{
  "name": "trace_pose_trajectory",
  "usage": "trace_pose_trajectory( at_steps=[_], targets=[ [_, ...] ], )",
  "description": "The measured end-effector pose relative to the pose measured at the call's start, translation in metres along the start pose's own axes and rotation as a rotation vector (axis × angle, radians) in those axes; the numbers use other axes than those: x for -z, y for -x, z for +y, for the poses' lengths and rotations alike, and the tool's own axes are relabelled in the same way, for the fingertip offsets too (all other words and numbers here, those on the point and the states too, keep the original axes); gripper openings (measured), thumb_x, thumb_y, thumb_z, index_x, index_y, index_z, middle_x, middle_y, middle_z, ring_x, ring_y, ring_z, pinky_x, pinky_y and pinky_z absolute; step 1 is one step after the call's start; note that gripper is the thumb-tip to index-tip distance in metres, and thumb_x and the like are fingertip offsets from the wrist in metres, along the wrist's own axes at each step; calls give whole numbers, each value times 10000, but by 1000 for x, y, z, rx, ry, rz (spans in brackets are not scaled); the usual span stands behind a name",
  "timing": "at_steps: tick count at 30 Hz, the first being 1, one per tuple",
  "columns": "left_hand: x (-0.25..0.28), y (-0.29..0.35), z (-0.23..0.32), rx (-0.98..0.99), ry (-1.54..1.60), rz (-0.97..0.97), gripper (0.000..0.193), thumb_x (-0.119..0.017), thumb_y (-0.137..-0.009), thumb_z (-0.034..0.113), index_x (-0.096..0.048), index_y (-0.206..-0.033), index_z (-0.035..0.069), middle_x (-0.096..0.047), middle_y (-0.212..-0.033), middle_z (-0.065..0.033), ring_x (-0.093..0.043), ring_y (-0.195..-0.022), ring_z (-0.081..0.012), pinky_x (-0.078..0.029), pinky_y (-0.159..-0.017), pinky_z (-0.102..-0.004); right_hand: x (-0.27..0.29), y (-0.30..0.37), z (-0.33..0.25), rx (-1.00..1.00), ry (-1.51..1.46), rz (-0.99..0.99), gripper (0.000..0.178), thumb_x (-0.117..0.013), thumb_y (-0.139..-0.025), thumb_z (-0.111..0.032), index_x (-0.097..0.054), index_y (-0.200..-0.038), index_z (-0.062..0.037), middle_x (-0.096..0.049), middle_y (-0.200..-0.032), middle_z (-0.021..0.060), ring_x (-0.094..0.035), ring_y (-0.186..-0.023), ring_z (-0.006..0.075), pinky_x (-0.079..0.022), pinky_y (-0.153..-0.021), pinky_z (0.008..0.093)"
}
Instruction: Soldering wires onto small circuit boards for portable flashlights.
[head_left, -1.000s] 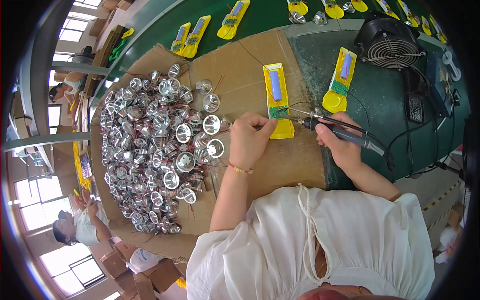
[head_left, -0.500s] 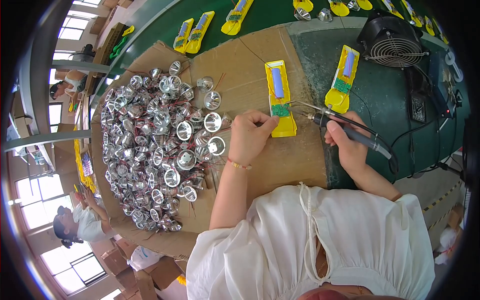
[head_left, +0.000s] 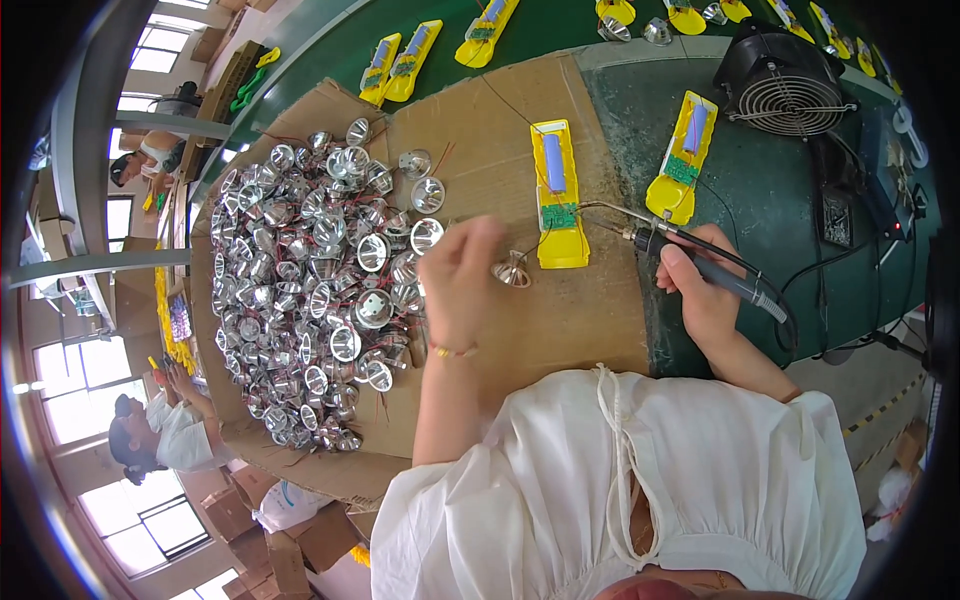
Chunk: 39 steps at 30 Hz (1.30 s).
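My right hand (head_left: 703,300) grips a soldering iron (head_left: 725,276), whose tip and thin curved metal tube point left at the green circuit board (head_left: 558,216). That board sits in a yellow plastic housing (head_left: 565,248) with a blue cylindrical battery (head_left: 554,163), lying on cardboard. Just left of the housing, a small silver reflector cup (head_left: 512,271) rests on the cardboard, a wire running toward the board. My left hand (head_left: 458,280) hovers between this cup and the reflector pile, smeared by motion; whether its fingers hold anything is unclear.
A heap of silver reflectors with red wires (head_left: 310,270) fills the cardboard (head_left: 470,110) at left. Another yellow housing (head_left: 672,200) lies right of the cardboard. A black fan (head_left: 790,85) stands at back right, and several more housings line the far side. Two people work at left.
My left hand has drawn back leftward from the circuit board. A reflector cup now shows beside the housing. My right hand with the soldering iron has hardly moved.
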<state>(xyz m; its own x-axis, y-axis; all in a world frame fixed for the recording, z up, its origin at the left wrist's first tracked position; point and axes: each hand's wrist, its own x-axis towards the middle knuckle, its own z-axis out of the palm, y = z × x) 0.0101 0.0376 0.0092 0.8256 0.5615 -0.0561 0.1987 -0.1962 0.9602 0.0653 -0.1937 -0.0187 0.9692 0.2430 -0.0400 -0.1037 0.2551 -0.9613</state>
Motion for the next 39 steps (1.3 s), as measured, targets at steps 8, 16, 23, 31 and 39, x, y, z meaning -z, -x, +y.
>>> trace_pose_trajectory(
  at_steps=[8,16,23,31,39],
  targets=[
    [11,25,-16,-284,-209,-144,197,-650,-757,3,-679,-949,39,-573,-976,-78,-574,-852,-150,-479,-698,-233,-1,0,3,-13,32,-32,139,-647,-799,-59,-544,-868,4,-589,-704,62,-553,-582,83,-474,-522,221],
    [-21,8,-10,-284,-289,-150,67,-689,-728,41,-669,-778,1,-527,-840,-78,-547,-724,-150,-479,-575,-249,1,2,7,47,127,-51,125,-613,-816,-70,-532,-883,-2,-572,-655,57,-534,-543,81,-442,-498,205],
    [-29,4,-14,-266,-319,-171,94,-680,-735,63,-655,-755,-25,-540,-808,-90,-546,-644,-156,-444,-526,-257,0,0,13,127,213,-49,135,-650,-788,-70,-548,-841,1,-574,-653,41,-526,-560,66,-440,-509,211],
    [-31,0,-18,-262,-305,-169,107,-682,-737,80,-654,-748,-22,-546,-766,-90,-539,-619,-158,-438,-547,-267,-3,-3,10,184,302,-72,133,-668,-773,-68,-559,-809,-1,-569,-632,22,-510,-549,48,-407,-497,200],
    [-30,0,-15,-182,-241,-181,110,-677,-739,86,-650,-739,-20,-548,-752,-80,-527,-601,-150,-419,-544,-261,-3,1,2,68,118,14,146,-656,-795,-81,-548,-861,-9,-594,-684,51,-554,-575,71,-459,-513,205]
  ],
)
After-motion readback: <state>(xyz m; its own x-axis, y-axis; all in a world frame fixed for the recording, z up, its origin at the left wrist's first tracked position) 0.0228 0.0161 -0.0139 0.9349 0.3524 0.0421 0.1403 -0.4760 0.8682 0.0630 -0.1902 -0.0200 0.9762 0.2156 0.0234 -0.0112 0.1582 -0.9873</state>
